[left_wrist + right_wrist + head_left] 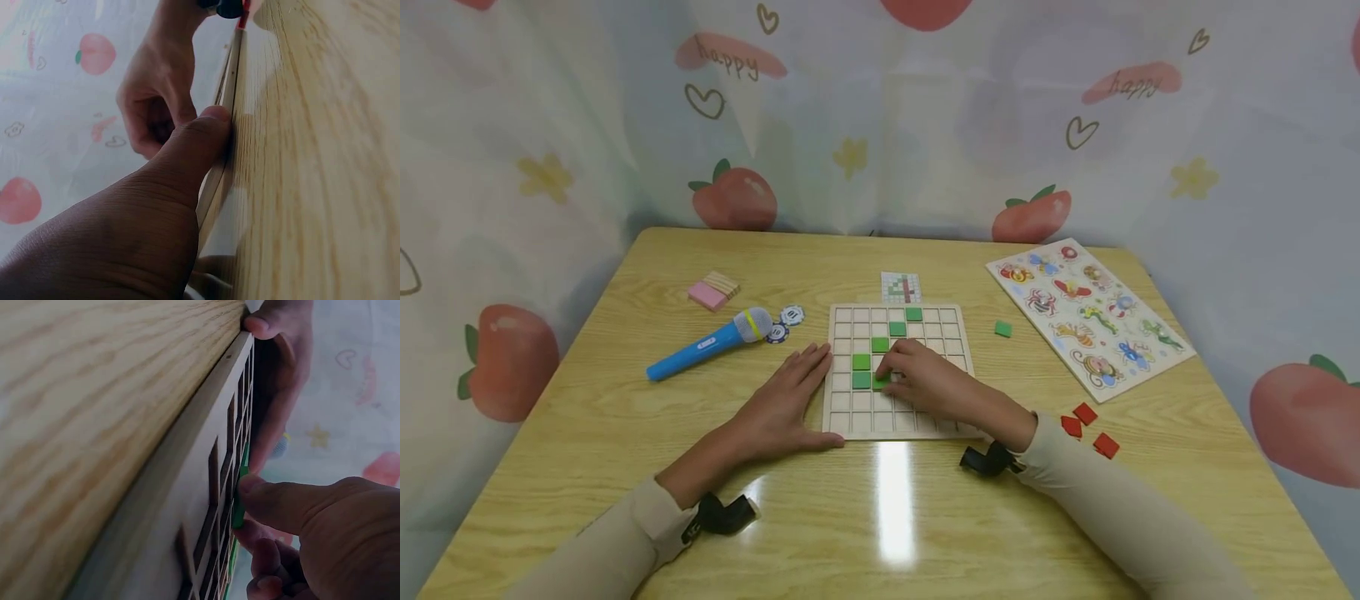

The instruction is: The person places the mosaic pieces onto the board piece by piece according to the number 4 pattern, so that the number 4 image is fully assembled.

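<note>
A pale wooden grid board (898, 417) lies in the middle of the table. Several green square tiles (880, 344) run diagonally across its cells. My right hand (917, 379) rests on the board and pinches one green tile (239, 509) with thumb and curled fingers, holding it at a cell next to the lower green ones. My left hand (790, 396) lies flat on the table against the board's left side. Its thumb (200, 137) presses on the board's edge (230, 87).
A blue toy microphone (703, 345), two poker chips (784, 323) and a pink block (711, 292) lie to the left. A small pattern card (900, 287) sits behind the board. To the right are a loose green tile (1003, 328), an animal puzzle (1086, 312) and three red tiles (1086, 429).
</note>
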{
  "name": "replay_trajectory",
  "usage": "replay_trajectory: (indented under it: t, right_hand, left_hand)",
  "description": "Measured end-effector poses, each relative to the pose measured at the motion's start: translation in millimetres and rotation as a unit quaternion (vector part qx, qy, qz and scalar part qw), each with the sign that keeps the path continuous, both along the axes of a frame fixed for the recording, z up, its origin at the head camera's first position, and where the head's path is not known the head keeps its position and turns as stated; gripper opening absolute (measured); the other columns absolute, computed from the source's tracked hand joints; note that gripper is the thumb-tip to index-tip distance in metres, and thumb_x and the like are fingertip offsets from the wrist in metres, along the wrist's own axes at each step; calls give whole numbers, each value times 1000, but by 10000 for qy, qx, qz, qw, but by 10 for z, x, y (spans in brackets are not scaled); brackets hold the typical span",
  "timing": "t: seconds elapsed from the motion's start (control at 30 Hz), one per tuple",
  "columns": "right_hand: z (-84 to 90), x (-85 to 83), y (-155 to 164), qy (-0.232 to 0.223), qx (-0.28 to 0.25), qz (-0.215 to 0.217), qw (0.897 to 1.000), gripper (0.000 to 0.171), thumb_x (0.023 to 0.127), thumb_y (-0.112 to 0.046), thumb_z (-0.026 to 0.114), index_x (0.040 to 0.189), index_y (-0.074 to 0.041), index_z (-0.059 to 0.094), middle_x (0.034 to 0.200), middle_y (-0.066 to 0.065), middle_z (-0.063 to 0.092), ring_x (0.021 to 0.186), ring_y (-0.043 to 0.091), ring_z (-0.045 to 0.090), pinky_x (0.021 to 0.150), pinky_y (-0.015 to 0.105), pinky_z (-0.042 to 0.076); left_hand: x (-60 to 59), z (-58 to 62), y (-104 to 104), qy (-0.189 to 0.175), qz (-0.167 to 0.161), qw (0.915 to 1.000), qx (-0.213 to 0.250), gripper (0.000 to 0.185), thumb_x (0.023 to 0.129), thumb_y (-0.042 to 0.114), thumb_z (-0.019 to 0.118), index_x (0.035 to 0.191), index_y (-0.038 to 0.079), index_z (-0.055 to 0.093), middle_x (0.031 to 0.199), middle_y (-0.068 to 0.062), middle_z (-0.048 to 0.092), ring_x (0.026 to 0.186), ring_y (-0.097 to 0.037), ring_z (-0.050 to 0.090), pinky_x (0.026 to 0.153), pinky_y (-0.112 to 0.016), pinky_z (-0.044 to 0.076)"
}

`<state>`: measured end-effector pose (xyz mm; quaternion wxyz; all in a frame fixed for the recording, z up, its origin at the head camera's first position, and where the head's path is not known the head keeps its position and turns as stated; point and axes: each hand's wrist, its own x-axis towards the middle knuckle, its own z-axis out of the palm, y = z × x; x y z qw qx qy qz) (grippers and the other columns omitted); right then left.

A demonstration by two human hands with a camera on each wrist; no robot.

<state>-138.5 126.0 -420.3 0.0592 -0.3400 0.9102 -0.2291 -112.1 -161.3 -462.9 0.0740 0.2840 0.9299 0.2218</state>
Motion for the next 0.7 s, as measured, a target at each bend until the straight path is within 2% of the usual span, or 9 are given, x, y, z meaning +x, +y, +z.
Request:
replay_trajectory:
  t: [0.23,0.47,0.6,0.7]
  right_hand:
    - [-25,-26,-23,109,122,112,9998,13,99,-17,77,112,-15,76,111,3,68,97,14,59,82,29,56]
    - [-23,-48,-50,364,283,274,9986,4,99,-17,77,101,-18,74,106,3,66,94,14,57,80,28,54]
    - [-5,-35,-33,449,336,387,9977,4,100,-16,76,104,-17,75,108,4,66,96,15,58,80,28,54]
    - [64,-15,38,472,205,331,9981,12,103,-17,73,114,-15,76,114,6,65,101,17,59,84,32,56]
  left_hand:
    - [3,16,10,-53,4,10000,19,131,79,75,81,173,11,15,182,-7,12,170,-32,10,139,-55,16]
    - [4,15,-1,-57,0,10000,74,130,80,74,81,173,11,15,182,-7,11,170,-32,10,139,-55,16]
    - [1,3,0,-23,-17,10000,68,130,79,75,81,172,11,15,182,-7,12,170,-32,10,138,-55,16]
    - [-1,0,4,-30,-18,10000,50,131,79,75,81,172,11,15,182,-6,11,170,-31,9,139,-54,16]
